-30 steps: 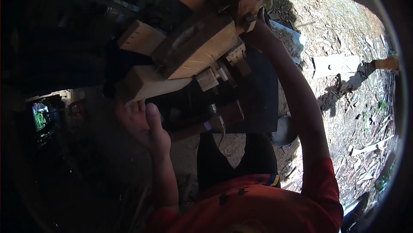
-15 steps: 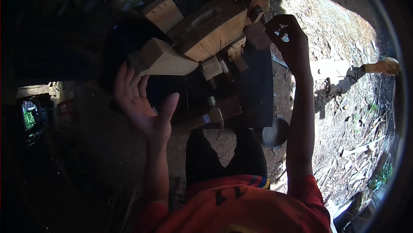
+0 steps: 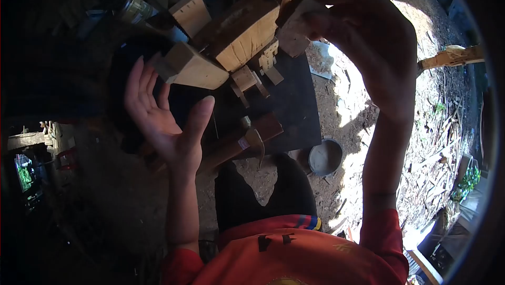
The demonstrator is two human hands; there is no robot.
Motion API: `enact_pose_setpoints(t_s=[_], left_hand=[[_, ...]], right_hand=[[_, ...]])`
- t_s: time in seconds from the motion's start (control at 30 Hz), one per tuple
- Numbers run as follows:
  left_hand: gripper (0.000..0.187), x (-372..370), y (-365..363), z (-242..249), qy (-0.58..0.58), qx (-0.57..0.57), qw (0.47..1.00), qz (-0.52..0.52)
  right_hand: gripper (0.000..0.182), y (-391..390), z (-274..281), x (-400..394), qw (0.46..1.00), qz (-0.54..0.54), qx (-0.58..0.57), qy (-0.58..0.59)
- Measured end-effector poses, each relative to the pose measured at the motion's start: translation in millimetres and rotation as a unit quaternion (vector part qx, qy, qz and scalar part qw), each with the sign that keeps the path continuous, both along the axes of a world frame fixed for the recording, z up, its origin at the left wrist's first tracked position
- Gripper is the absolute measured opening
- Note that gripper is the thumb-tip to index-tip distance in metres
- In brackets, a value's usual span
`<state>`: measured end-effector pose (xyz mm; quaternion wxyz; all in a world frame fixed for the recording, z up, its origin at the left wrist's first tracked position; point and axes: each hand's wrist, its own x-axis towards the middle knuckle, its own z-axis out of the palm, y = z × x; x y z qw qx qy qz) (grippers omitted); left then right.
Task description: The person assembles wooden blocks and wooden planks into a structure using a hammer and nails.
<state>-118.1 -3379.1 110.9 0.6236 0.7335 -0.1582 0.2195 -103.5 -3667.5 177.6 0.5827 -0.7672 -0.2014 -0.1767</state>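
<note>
My left hand (image 3: 165, 122) is palm up with its fingers and thumb spread, holding nothing. Its fingertips are beside a pale angled wood block (image 3: 197, 69). My right hand (image 3: 368, 38) is raised at the upper right, fingers curved and thumb apart, overlapping a brown wood piece (image 3: 293, 40); no grip on it shows. Between the hands lies a large wood block (image 3: 247, 38). Small notched wood pieces (image 3: 243, 79) sit just below it on the dark tabletop (image 3: 294, 101). A hammer (image 3: 255, 140) lies near the front edge, across a brown wood bar (image 3: 271, 126).
A round grey bowl (image 3: 325, 158) is on the ground right of the table. A jar (image 3: 138, 9) stands at the upper left. Wood shavings (image 3: 431, 143) cover the sunlit ground, and a wooden piece (image 3: 452, 57) sticks in from the right.
My right hand looks larger and higher, its fingers more widely spread than in the earlier ring shape. My left hand stays spread. The view has shifted, moving the table items slightly left.
</note>
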Motion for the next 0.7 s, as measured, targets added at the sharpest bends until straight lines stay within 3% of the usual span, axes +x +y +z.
enact_pose_setpoints(t_s=[0.03, 0.17, 0.33, 0.53, 0.63, 0.7], left_hand=[[0.104, 1.3, 0.8, 2.9, -0.004, 0.009, 1.0, -0.003], [0.103, 4.0, 0.2, 10.4, -0.006, 0.019, 1.0, -0.007], [0.094, 5.0, 0.2, 13.3, -0.041, 0.056, 0.998, 0.01], [0.087, 4.0, 1.8, 19.3, -0.075, 0.075, 0.994, 0.024], [0.09, 7.8, 1.1, 22.4, -0.085, 0.086, 0.992, 0.029], [0.095, 5.1, -0.7, 17.7, -0.072, 0.09, 0.993, 0.034]], right_hand=[[0.031, 4.1, 8.7, 3.8, 0.995, -0.052, -0.09, 0.007], [0.024, 27.9, 27.6, 25.5, 0.989, 0.067, -0.094, -0.087], [0.032, 54.8, 72.7, 12.4, 0.988, 0.112, -0.06, 0.093], [0.035, 58.4, 55.2, 22.5, 0.981, 0.057, -0.179, -0.037], [0.032, 29.5, 48.1, 54.2, 0.971, 0.144, -0.177, -0.065], [0.027, 28.3, 53.0, 60.9, 0.955, 0.154, -0.244, -0.076]])
